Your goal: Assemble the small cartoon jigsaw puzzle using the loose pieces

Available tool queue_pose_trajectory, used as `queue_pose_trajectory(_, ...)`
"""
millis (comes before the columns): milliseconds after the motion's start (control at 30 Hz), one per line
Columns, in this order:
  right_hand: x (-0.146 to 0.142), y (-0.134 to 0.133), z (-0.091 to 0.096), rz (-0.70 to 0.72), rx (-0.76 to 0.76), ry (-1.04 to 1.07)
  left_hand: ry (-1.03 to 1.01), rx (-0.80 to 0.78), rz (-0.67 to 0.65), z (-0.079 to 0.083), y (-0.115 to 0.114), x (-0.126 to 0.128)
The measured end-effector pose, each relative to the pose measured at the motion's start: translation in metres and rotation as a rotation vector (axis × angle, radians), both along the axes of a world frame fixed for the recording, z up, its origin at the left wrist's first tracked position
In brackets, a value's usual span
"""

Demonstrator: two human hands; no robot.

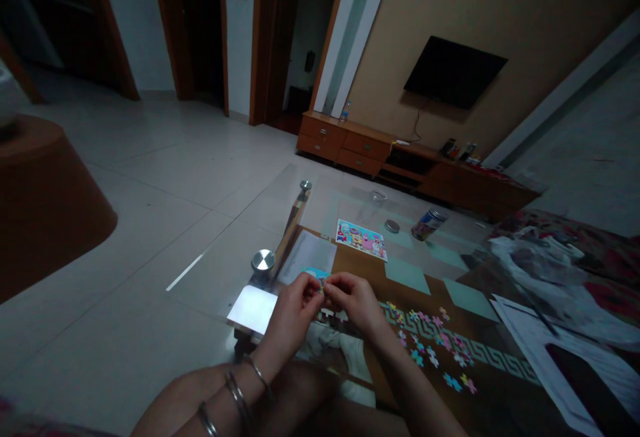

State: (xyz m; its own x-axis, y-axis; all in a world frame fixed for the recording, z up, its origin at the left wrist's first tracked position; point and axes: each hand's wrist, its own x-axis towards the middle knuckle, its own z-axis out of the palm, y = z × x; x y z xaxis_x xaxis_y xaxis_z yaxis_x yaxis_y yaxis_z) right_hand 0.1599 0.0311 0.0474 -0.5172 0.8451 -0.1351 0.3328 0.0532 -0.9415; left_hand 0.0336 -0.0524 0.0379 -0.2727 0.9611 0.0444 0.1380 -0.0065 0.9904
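Observation:
My left hand (295, 310) and my right hand (356, 300) meet above the near edge of a glass table (320, 207). Both pinch small jigsaw pieces (323, 285) between their fingertips, pressed together. A patch of joined blue pieces (315, 273) lies just behind my hands. Several loose coloured pieces (435, 350) are scattered on the glass to the right of my right wrist. A colourful picture card (361, 239) lies farther back on the table. Bangles circle my left wrist.
A tipped round tin (428, 223) and its lid (392, 226) lie behind the card. White papers (540, 330) and crumpled cloth cover the table's right side. A low wooden TV cabinet (400, 157) and wall screen (453, 70) stand beyond; tiled floor lies left.

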Motion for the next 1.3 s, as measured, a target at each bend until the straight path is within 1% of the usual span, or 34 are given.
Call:
queue_pose_trajectory(67, -0.002, -0.005, 0.004, 0.001, -0.001, 0.019, -0.150, -0.009, -0.004, -0.002, 0.002, -0.002)
queue_pose_trajectory(100, -0.003, -0.008, 0.006, -0.014, 0.031, 0.017, -0.201, -0.008, 0.002, -0.004, 0.003, -0.003)
queue_pose_trajectory(133, -0.002, -0.012, 0.008, -0.037, 0.094, 0.004, -0.239, -0.006, 0.009, -0.006, 0.004, -0.005)
queue_pose_trajectory(200, -0.001, -0.018, 0.012, -0.078, 0.297, -0.048, -0.284, -0.009, 0.025, -0.008, 0.005, -0.006)
queue_pose_trajectory(267, 0.001, -0.024, 0.016, -0.074, 0.510, -0.114, -0.302, -0.013, 0.039, -0.010, 0.006, -0.005)
queue_pose_trajectory(333, 0.004, -0.030, 0.017, -0.048, 0.643, -0.158, -0.313, -0.012, 0.045, -0.010, 0.007, -0.005)
queue_pose_trajectory(467, 0.007, -0.038, 0.015, -0.039, 0.778, -0.232, -0.315, -0.017, 0.070, -0.014, 0.007, -0.003)
queue_pose_trajectory(600, 0.008, -0.041, 0.009, 0.006, 0.878, -0.344, -0.296, -0.035, 0.061, -0.016, 0.007, -0.002)
queue_pose_trajectory(733, 0.010, -0.040, 0.004, 0.019, 0.903, -0.405, -0.237, -0.041, 0.052, -0.015, 0.004, -0.001)
queue_pose_trajectory(833, 0.012, -0.040, 0.002, 0.046, 0.883, -0.407, -0.194, -0.047, 0.031, -0.013, 0.003, -0.001)
queue_pose_trajectory(1067, 0.021, -0.036, -0.002, 0.137, 0.761, -0.339, -0.148, -0.061, -0.042, -0.014, 0.001, 0.001)
queue_pose_trajectory(1200, 0.023, -0.034, -0.003, 0.119, 0.671, -0.305, -0.125, -0.072, -0.061, -0.014, 0.001, 0.003)
queue_pose_trajectory(1300, 0.024, -0.033, -0.004, 0.111, 0.645, -0.292, -0.099, -0.085, -0.061, -0.013, 0.001, 0.004)
